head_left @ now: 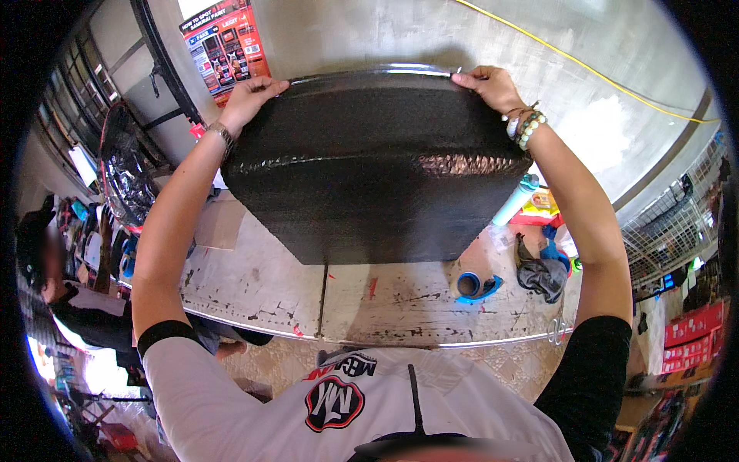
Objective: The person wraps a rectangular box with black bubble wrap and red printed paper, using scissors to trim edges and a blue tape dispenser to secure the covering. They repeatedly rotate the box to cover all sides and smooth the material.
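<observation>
A large box-shaped parcel (pixel 369 202) wrapped in black plastic stands on the worktable (pixel 398 312). Its near top edge shines and looks crinkled, like bubble wrap. Along the far top edge runs a glossy clear strip (pixel 404 69), apparently packing tape. My left hand (pixel 251 101) pinches this strip at its left end between thumb and fingers. At the opposite end, my right hand (pixel 491 86) pinches it the same way. Both arms reach around the sides of the parcel. The parcel's far side is hidden.
Right of the parcel lie a blue tape roll (pixel 469 284), a grey cloth (pixel 542 274), scissors (pixel 556 331) and a pale teal tube (pixel 517 199). Flat cardboard (pixel 216 219) lies to the left. A person (pixel 86 312) is at far left. Behind rises a grey wall (pixel 369 34).
</observation>
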Demonstrator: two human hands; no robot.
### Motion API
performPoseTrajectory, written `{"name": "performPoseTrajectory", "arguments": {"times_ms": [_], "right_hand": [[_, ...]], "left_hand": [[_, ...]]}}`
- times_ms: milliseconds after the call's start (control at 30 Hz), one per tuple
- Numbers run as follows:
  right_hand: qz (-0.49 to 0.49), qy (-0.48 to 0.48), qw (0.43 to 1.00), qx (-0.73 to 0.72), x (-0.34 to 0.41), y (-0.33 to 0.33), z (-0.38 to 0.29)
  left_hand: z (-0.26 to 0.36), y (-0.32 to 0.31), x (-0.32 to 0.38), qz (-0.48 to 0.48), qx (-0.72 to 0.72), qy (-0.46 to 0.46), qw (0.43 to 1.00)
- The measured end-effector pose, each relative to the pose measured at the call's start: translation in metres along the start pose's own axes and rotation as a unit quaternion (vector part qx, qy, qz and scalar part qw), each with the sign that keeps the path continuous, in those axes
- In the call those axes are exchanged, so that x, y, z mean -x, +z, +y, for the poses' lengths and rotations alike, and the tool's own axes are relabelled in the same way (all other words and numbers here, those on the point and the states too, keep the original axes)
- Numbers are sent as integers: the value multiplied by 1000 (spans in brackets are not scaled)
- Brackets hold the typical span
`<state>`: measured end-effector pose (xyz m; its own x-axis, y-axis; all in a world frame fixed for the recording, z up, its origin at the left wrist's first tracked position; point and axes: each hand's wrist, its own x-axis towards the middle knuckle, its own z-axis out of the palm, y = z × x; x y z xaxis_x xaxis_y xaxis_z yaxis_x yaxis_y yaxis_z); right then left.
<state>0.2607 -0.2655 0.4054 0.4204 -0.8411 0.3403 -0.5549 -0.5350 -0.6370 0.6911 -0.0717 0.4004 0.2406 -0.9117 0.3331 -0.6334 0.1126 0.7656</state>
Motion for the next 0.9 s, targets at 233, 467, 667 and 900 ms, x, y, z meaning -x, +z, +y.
{"name": "performPoseTrajectory", "arguments": {"times_ms": [233, 467, 667, 900], "right_hand": [[7, 14, 998, 57, -22, 8, 15], [-31, 26, 985, 169, -28, 24, 29], [-36, 16, 980, 196, -28, 27, 29], [4, 6, 952, 307, -17, 32, 23]], "left_hand": [[3, 7, -20, -30, -37, -100, 994], [0, 14, -24, -41, -171, -69, 982], [-13, 9, -27, -76, -157, -117, 978], [-22, 11, -28, -51, -167, -98, 980]]}}
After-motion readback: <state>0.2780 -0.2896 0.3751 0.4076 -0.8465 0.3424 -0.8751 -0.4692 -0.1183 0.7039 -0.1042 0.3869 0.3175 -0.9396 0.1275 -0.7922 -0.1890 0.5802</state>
